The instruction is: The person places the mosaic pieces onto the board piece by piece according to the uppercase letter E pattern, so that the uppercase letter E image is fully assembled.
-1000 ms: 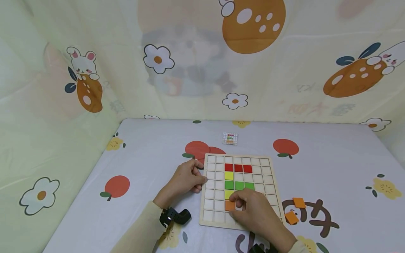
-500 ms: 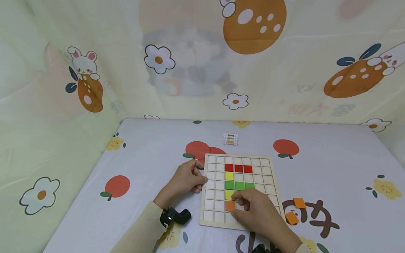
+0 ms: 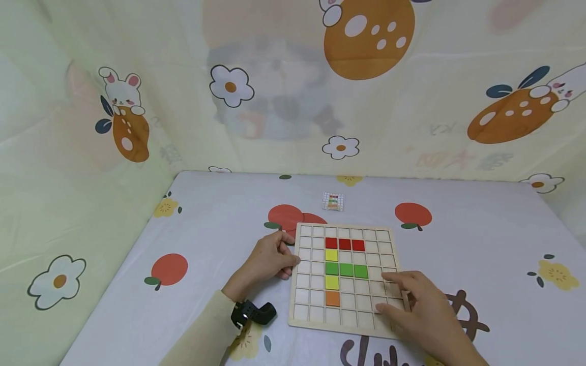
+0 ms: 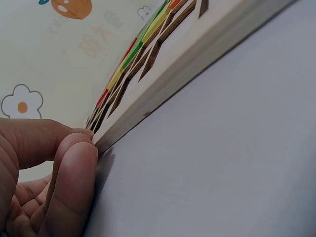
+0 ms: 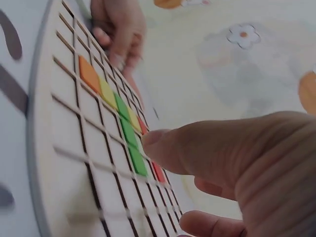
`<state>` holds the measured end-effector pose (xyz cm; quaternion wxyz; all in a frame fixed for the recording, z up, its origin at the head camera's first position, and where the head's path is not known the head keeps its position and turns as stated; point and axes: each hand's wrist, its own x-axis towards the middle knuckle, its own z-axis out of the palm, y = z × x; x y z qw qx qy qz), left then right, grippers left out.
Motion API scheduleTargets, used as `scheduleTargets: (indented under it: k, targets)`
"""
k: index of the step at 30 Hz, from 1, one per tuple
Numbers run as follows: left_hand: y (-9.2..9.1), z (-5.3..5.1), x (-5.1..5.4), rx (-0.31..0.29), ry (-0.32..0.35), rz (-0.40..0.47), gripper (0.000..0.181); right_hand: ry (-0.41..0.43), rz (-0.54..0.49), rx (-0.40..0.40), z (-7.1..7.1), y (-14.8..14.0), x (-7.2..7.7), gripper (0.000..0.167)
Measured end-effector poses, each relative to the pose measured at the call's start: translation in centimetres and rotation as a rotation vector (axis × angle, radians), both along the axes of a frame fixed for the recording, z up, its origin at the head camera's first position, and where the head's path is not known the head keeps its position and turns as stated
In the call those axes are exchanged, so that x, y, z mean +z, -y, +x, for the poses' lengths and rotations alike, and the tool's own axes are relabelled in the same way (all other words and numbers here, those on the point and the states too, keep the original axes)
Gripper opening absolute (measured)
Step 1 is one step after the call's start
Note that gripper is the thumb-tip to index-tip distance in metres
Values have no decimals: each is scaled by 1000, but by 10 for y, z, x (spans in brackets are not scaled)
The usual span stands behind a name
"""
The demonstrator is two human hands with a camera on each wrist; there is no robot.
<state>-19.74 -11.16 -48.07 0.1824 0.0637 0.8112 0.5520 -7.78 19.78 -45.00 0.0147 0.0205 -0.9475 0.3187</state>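
A wooden grid board (image 3: 313,318) lies on the table, its square cells partly filled with coloured tiles. Three red tiles (image 3: 345,244) form a row near the top, and three green tiles (image 3: 346,270) another below. A yellow tile (image 3: 331,255) sits between those rows; a second yellow tile (image 3: 331,282) and an orange tile (image 3: 332,298) continue downward. With bent fingers, my left hand (image 3: 269,256) holds the board's left edge, thumb against its side in the left wrist view. My right hand (image 3: 423,310) hovers over the right edge, thumb and index finger spread, nothing between them.
A small printed card (image 3: 332,201) with a coloured grid pattern lies behind the board. The white tablecloth (image 3: 206,229) carries printed fruit and flowers. A patterned curtain (image 3: 284,122) rises at the table's back and left.
My right hand has left the orange tile's cell and shifted right, its fingers spreading. Two loose orange tiles right of the board are now hidden by it. My left hand stays put.
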Motion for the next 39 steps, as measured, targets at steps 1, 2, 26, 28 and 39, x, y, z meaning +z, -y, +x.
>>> scheduleTargets:
  k: [1, 2, 26, 28, 39]
  targets:
    - [0, 0, 0, 1, -1, -2, 38, -16, 8, -6, 1, -6, 0, 61]
    - [0, 0, 0, 2, 0, -5, 39, -19, 18, -15, 0, -12, -1, 62]
    - [1, 0, -1, 2, -22, -34, 38, 143, 111, -154, -12, -77, -19, 36]
    - [1, 0, -1, 3, -19, -34, 38, 159, 109, -157, -12, -77, -18, 34]
    - [0, 0, -1, 7, -7, -30, 39, 234, 30, -200, -5, -86, -17, 33]
